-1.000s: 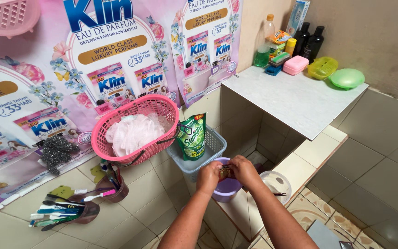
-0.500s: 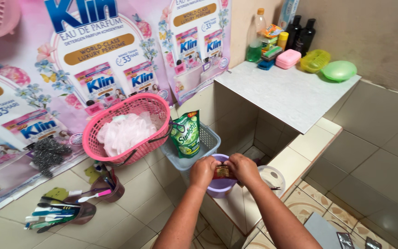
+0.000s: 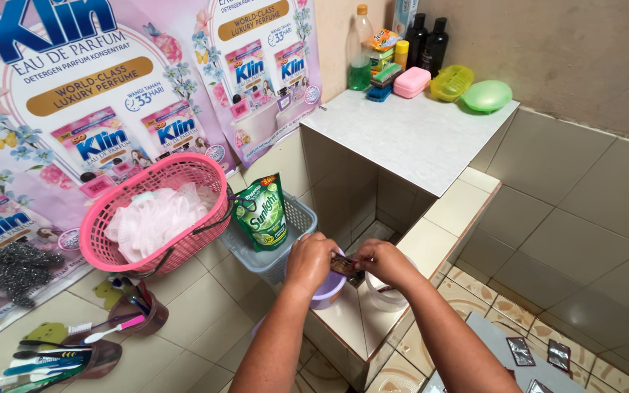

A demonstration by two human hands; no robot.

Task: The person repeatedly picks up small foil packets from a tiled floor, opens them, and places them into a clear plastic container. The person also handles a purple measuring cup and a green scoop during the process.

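Hands meet in the middle, over a tiled ledge. The left hand [image 3: 312,260] and the right hand [image 3: 381,262] each pinch one end of a small dark sachet [image 3: 343,265]. The fingers are closed on it, and they hide most of it, so its picture is hard to make out. The sachet lies sideways, its long side running from one hand to the other.

Just under the left hand sits a purple cup [image 3: 328,290], mostly hidden by the hand. Under the right hand is a clear tub [image 3: 389,298], also partly covered. Both stand near the ledge edge [image 3: 343,320], with a drop to the floor on the near side.

Left of the hands is a grey basket [image 3: 294,225] holding a green soap pouch [image 3: 261,212], and past it a pink basket [image 3: 158,211]. Beyond the hands a white desk [image 3: 409,135] has open room in front, with bottles at the back.

More sachets [image 3: 540,356] lie near the right arm, cut off at the bottom.
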